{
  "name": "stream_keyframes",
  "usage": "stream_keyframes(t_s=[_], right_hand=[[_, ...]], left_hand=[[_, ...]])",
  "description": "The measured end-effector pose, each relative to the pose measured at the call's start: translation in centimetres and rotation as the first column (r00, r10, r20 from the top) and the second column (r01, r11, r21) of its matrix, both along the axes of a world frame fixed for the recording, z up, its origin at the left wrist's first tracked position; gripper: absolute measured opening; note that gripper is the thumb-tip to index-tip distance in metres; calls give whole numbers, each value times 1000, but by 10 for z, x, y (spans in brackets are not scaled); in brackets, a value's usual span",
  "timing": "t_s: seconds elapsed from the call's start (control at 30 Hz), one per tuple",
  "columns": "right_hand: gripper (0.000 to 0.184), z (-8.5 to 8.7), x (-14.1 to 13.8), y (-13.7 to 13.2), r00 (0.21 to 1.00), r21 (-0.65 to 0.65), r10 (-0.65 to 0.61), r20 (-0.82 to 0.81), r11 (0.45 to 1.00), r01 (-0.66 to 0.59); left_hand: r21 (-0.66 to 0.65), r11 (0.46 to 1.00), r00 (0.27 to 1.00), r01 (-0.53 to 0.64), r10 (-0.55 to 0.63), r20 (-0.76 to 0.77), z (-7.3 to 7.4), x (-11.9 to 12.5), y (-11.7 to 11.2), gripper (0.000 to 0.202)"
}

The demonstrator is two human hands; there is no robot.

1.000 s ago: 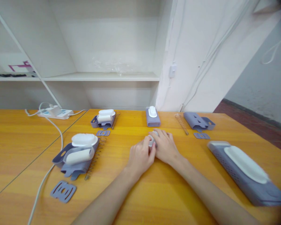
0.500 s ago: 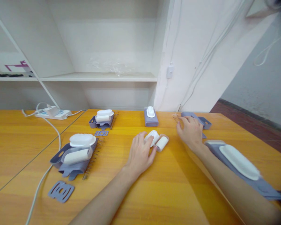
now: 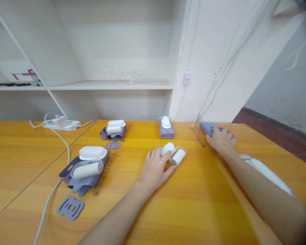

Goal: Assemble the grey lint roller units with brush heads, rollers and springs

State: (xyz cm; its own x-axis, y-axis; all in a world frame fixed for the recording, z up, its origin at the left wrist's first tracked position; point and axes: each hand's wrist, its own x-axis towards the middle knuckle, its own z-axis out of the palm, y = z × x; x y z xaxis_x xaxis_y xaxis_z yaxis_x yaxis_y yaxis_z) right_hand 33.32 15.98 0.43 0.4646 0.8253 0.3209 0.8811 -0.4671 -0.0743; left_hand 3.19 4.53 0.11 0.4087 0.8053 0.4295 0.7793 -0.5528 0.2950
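My left hand (image 3: 155,168) lies low on the table, fingers apart, beside a white ribbed oval piece (image 3: 167,148). Its index finger touches that piece, and its thumb reaches the clear cup holding a white roller (image 3: 179,156). At the right, my right hand (image 3: 221,139) curls its fingers over a purple-grey plastic case (image 3: 206,128), partly hiding it. Just left of that hand lies a thin coil spring (image 3: 197,135). Under my right forearm, partly covered, is a larger part with a long white top (image 3: 269,175).
Two purple-grey sets with white pieces, a near one (image 3: 88,177) and a far one (image 3: 114,129), lie left with springs and slotted plates (image 3: 70,208). Another case (image 3: 166,132) stands at the back. A power strip (image 3: 62,123) trails a white cable. Shelving rises behind.
My right hand has moved right from the spring onto the purple-grey case. The spring now lies uncovered on the table. My left hand stays beside the white pieces, its thumb stretched further out.
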Motion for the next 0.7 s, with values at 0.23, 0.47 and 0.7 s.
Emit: stream_keyframes(t_s=[0.23,0.47,0.7], right_hand=[[53,0,7,20,998,-60,-40,-48,998,37],[51,0,8,22,1000,-65,-1,-9,998,1],[56,3,7,24,1000,-70,20,15,997,-19]], left_hand=[[60,992,993,110,-107,-46,5,0,-2,50],[39,988,984,150,-146,-103,3,0,-2,33],[105,980,979,171,-158,-126,0,1,0,28]])
